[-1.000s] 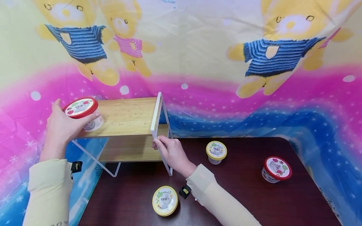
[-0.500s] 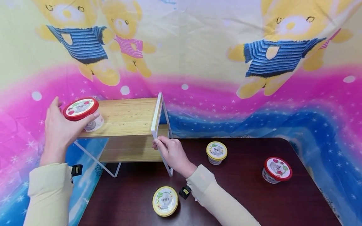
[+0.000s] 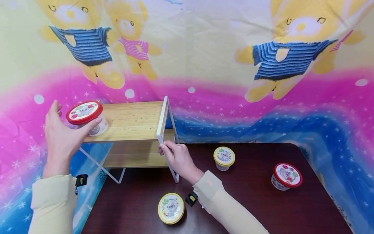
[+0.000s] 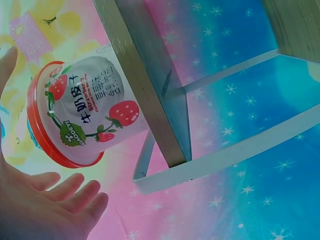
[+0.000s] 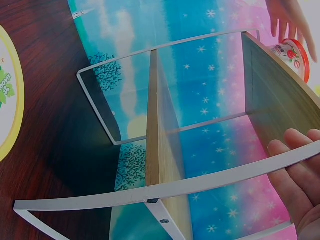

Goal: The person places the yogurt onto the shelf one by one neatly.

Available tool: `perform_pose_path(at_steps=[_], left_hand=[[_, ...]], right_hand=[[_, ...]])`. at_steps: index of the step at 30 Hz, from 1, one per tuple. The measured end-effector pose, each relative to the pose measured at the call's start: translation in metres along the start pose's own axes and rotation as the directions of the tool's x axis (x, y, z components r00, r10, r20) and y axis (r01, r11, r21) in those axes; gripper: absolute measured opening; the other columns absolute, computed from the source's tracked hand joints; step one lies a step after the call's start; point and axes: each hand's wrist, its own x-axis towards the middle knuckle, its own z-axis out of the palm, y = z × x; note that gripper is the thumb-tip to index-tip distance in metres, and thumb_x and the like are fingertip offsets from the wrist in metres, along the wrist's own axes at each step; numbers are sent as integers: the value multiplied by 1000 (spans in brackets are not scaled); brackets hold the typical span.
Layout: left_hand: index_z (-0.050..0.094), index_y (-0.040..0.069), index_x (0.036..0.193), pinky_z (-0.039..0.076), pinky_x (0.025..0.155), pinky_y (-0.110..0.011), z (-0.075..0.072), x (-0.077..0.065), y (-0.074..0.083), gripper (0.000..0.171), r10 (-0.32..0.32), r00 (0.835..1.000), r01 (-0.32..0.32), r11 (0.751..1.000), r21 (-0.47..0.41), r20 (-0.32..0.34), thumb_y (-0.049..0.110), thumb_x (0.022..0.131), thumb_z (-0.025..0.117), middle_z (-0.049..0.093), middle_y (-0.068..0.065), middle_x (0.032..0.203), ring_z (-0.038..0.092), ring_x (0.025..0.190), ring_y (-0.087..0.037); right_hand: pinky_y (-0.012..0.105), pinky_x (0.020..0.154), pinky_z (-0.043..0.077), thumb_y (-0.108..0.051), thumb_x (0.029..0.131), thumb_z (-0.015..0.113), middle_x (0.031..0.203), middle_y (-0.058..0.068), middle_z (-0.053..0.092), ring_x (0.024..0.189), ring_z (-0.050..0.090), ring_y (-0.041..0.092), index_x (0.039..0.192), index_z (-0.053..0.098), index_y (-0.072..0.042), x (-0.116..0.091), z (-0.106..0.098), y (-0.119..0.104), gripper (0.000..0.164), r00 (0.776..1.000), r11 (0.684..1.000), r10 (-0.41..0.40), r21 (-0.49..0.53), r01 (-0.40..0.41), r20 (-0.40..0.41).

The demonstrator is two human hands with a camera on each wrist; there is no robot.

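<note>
A tub with a red lid [image 3: 84, 111] and strawberry print stands upright at the left end of the two-tier wooden shelf's top board [image 3: 134, 118]. My left hand [image 3: 62, 138] is spread beside it, with fingers extended. The left wrist view shows those fingers [image 4: 75, 197] apart from the red rim. At the shelf's right front corner, my right hand [image 3: 179, 159] grips the white metal frame [image 3: 161, 122]. From the right wrist, its fingers [image 5: 292, 165] show curled at the white bar, below the top board's level in the head view.
On the dark table [image 3: 245, 201] a yellow-lidded tub [image 3: 170, 208] stands near the front, another yellow-lidded tub [image 3: 224, 158] right of the shelf, and a red-lidded tub [image 3: 286, 176] farther right. Behind the table hangs a bear-print cloth [image 3: 210, 78].
My left hand has drawn slightly down and away from the red-lidded tub, its fingers opening from the lid. The tub stays on the board. My right hand keeps its grip on the frame.
</note>
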Motion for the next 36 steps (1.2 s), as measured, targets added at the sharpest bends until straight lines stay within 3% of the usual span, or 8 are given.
perform_pose_path(at_steps=[16,36], left_hand=[[12,40,162,33,111,-59,5,-21,3,107,74,994,-78,995,-56,-78,41,83,84,22,9,165,16,150,-11],[15,40,161,21,116,-61,17,-47,-9,113,191,973,-202,976,-82,-128,31,77,89,26,6,163,19,148,-8]], right_hand=[[23,81,55,-21,107,57,93,-3,75,85,70,4,105,72,-10,0,0,0,19,1000,1000,14,14,-14,4],[21,80,55,-20,107,55,91,-2,75,85,70,4,102,73,-9,1,0,1,22,1000,1000,-4,28,4,-6]])
